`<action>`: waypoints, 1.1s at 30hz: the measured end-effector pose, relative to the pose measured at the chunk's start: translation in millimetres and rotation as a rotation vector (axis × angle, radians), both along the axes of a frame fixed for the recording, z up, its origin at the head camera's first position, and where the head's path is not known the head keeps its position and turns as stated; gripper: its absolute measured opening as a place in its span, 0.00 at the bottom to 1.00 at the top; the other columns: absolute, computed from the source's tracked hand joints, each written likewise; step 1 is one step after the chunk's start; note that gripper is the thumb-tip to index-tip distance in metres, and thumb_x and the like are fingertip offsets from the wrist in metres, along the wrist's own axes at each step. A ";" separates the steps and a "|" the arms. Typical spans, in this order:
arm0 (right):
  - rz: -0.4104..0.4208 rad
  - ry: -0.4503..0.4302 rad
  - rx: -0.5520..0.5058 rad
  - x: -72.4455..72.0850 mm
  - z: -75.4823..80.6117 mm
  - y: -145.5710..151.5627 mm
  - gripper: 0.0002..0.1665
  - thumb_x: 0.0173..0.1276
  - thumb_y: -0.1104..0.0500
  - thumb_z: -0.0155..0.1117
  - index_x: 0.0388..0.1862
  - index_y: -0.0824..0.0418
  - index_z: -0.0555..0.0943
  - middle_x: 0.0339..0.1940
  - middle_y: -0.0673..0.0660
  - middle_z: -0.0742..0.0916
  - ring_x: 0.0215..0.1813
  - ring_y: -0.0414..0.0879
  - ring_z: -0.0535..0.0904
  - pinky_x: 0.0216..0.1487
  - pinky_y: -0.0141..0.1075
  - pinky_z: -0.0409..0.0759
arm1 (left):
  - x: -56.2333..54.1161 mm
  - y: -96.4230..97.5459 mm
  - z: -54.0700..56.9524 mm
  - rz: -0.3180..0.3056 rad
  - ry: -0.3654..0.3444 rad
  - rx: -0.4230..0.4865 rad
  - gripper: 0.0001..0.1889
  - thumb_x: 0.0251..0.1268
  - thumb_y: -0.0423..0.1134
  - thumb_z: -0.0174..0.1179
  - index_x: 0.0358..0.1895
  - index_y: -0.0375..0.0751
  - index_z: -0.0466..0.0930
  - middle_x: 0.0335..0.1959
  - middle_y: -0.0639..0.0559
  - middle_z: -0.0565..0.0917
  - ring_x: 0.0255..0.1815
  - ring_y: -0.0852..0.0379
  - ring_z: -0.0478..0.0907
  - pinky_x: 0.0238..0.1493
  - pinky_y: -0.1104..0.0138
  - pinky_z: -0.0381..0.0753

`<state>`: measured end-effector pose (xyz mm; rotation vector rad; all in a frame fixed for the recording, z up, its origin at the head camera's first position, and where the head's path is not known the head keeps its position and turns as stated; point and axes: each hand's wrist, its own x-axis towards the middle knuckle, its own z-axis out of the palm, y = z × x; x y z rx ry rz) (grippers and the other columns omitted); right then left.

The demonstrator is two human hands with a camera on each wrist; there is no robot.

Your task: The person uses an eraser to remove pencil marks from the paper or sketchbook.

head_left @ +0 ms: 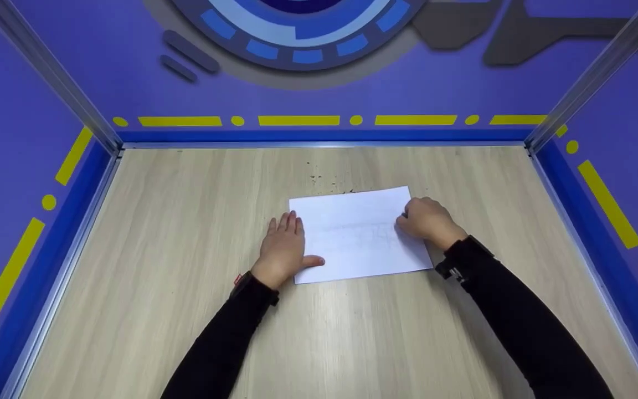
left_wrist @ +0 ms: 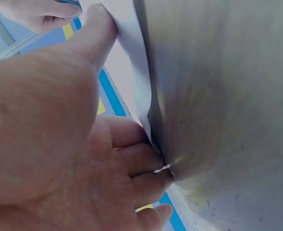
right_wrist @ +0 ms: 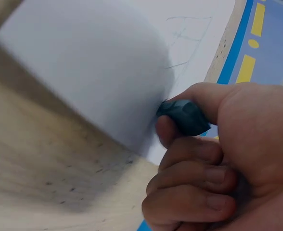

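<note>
A white sheet of paper (head_left: 346,213) lies slightly turned on the table, with faint grey lines across its middle. My left hand (head_left: 283,247) rests flat over its left edge, fingers straight and thumb spread onto the sheet. At the right side of the paper, my right hand (head_left: 428,219) pinches a small dark teal eraser (right_wrist: 186,117) between thumb and index finger, its other fingers curled into the palm. The eraser's tip meets the paper in the right wrist view, where thin pencil lines (right_wrist: 192,39) also show. Most of the eraser is hidden in the head view.
Dark crumbs (head_left: 314,177) are scattered on the wood-grain table (head_left: 197,221) just beyond the paper's far edge. Blue panels with yellow marks (head_left: 298,120) close off the back and both sides, joined by metal corner posts (head_left: 582,83).
</note>
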<state>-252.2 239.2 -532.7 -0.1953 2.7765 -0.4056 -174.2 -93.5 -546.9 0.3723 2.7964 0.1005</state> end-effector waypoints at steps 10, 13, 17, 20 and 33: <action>0.048 -0.026 -0.087 5.7 12.2 -64.5 0.25 0.81 0.49 0.60 0.21 0.55 0.74 0.26 0.54 0.79 0.32 0.51 0.76 0.36 0.42 0.72 | -1.6 -2.5 -2.0 0.003 0.002 0.000 0.65 0.69 0.78 0.62 0.87 0.25 0.54 0.91 0.29 0.54 0.94 0.35 0.51 0.94 0.42 0.50; 0.077 -0.014 -0.097 4.3 12.6 -88.4 0.26 0.81 0.48 0.61 0.20 0.54 0.74 0.25 0.53 0.80 0.33 0.51 0.77 0.36 0.43 0.74 | -1.4 -2.0 -1.6 0.005 0.004 0.002 0.65 0.68 0.79 0.62 0.87 0.25 0.54 0.91 0.29 0.54 0.94 0.35 0.51 0.94 0.42 0.50; 0.115 -0.010 -0.077 1.3 8.8 -118.7 0.24 0.80 0.49 0.62 0.21 0.56 0.79 0.27 0.55 0.83 0.35 0.52 0.79 0.41 0.46 0.78 | -1.7 -0.8 -2.1 0.010 0.005 0.013 0.66 0.67 0.79 0.63 0.87 0.25 0.55 0.90 0.28 0.55 0.94 0.35 0.52 0.94 0.42 0.49; 0.138 -0.013 -0.056 -0.8 4.6 -139.3 0.21 0.80 0.51 0.63 0.25 0.59 0.84 0.31 0.58 0.87 0.38 0.53 0.81 0.46 0.48 0.83 | -2.0 -0.1 -2.5 0.013 0.010 0.026 0.65 0.67 0.78 0.64 0.87 0.25 0.55 0.90 0.28 0.55 0.94 0.35 0.52 0.94 0.42 0.49; 0.168 0.032 -0.046 -2.8 -14.1 -158.6 0.17 0.76 0.52 0.66 0.28 0.60 0.85 0.39 0.61 0.90 0.44 0.56 0.83 0.52 0.54 0.86 | -0.1 -1.1 -1.1 0.006 0.015 0.043 0.64 0.68 0.76 0.65 0.86 0.23 0.56 0.90 0.27 0.57 0.93 0.35 0.53 0.93 0.42 0.51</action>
